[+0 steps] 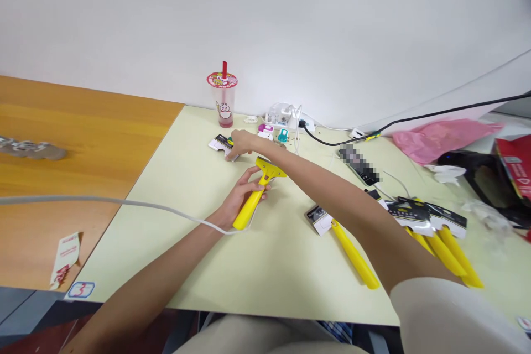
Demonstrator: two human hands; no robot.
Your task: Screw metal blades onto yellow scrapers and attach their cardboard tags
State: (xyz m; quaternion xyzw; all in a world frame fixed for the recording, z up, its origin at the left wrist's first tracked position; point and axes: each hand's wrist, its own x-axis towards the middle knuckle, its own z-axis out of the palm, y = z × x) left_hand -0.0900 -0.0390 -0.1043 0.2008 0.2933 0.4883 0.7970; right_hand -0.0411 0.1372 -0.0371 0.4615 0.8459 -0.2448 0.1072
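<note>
My left hand (243, 193) is wrapped around a yellow scraper (251, 204), its wide head pointing up and away from me. A thin white cable passes by that wrist. My right arm reaches across above the scraper, and my right hand (241, 142) has its fingers closed at the right end of a small black-and-white packaging card (219, 144). A bit of green and yellow shows beside those fingers; what it is I cannot make out. Right of the scraper lies another yellow-handled scraper (354, 254) with its head in a card sleeve.
A plastic drink cup (224, 102) with a red straw stands near the wall, beside a white power strip (284, 117) and small coloured plastic pieces. Rightward are a phone (360, 165), several carded scrapers (446, 251) and a pink bag (443, 138). An orange-brown table (95, 121) adjoins on the left.
</note>
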